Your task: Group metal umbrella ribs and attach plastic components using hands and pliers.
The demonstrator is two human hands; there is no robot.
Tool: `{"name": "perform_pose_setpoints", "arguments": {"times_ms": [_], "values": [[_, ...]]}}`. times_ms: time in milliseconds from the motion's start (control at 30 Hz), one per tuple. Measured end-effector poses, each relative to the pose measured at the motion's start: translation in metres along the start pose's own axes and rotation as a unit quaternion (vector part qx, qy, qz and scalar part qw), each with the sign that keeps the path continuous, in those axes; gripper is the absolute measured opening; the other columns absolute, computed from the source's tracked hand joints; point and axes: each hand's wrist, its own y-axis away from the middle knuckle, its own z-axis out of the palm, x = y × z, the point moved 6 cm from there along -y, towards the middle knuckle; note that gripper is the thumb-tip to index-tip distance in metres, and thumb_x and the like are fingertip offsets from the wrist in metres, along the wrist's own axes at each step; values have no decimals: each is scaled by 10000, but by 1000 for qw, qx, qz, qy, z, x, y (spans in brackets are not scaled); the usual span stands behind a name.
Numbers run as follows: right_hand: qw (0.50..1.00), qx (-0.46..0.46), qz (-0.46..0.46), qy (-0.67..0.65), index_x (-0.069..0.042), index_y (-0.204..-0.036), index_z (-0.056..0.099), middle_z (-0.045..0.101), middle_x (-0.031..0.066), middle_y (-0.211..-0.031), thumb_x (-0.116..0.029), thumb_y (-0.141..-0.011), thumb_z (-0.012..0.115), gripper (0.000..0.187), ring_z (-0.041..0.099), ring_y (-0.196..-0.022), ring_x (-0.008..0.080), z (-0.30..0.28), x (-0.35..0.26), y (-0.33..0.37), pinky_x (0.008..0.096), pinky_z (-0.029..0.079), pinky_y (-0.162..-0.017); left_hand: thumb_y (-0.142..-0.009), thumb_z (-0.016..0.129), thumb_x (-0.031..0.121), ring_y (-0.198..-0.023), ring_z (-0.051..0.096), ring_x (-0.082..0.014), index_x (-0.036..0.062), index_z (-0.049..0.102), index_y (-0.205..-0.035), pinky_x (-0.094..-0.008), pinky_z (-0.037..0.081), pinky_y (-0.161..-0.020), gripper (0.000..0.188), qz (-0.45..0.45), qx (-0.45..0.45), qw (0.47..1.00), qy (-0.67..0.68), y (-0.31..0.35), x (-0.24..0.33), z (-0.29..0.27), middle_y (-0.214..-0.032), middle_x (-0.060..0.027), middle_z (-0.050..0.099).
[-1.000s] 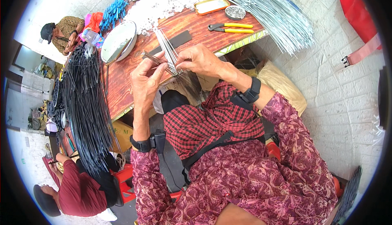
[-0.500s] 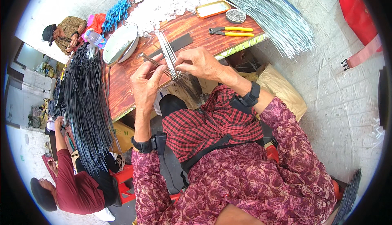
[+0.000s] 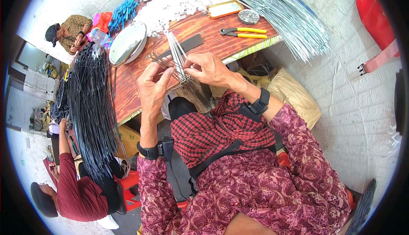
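Fingers barely shifting, our left hand is pinching dark wires, our right hand seemingly pale rods, keeping both steady.

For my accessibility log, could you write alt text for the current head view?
A person's left hand grips thin dark rods while the right hand curls beside white rods, at the edge of a reddish wooden table. Beyond lie yellow-handled pliers and a heap of small white pieces.
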Motion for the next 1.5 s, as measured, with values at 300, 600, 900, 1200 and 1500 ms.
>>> {"name": "perform_pose_setpoints", "arguments": {"times_ms": [300, 600, 900, 1200, 1500], "values": [[988, 19, 125, -84, 1, -907, 601, 685, 158, -805, -88, -879, 646, 104, 712, -774, 281, -5, 21, 10, 377, 549, -658, -924, 695, 5, -924, 635, -73, 0, 654, -1283, -225, 518, -809, 362, -24, 32, 999, -17, 2, -10, -8, -1040, -34, 707], [1000, 20, -8, -10, -14, -983, 658, 682, 117, -841, -102, -877, 692, 142, 681, -744, 227, 8, 1, 3, 348, 525, -643, -918, 667, -37, -963, 664, -108, -8, 659, -1271, -260, 551, -862, 354, -11, 25, 999, 18, 2, -4, 3, -1045, -55, 711], [1000, 7, -14, 18, -31, -952, 663, 664, 121, -817, -124, -859, 706, 139, 665, -716, 252, 9, 5, 0, 367, 519, -625, -910, 674, -39, -953, 672, -115, 13, 666, -1267, -264, 564, -841, 360, -18, 12, 999, 23, 1, -3, 4, -1054, -55, 707], [998, 49, -30, 37, -8, -913, 615, 656, 144, -789, -114, -851, 690, 144, 668, -682, 296, 10, 2, 4, 391, 524, -598, -904, 684, -11, -917, 687, -103, 27, 677, -1248, -243, 573, -788, 346, 14, 35, 996, -75, -1, 4, 6, -1045, -47, 702], [995, 83, 32, 36, -10, -918, 570, 647, 156, -795, -100, -871, 631, 119, 681, -720, 312, -7, 15, 12, 406, 531, -614, -924, 695, 13, -903, 643, -76, 21, 658, -1275, -223, 529, -788, 353, -11, 52, 998, -42, 1, -8, -7, -1045, -24, 692]]}}
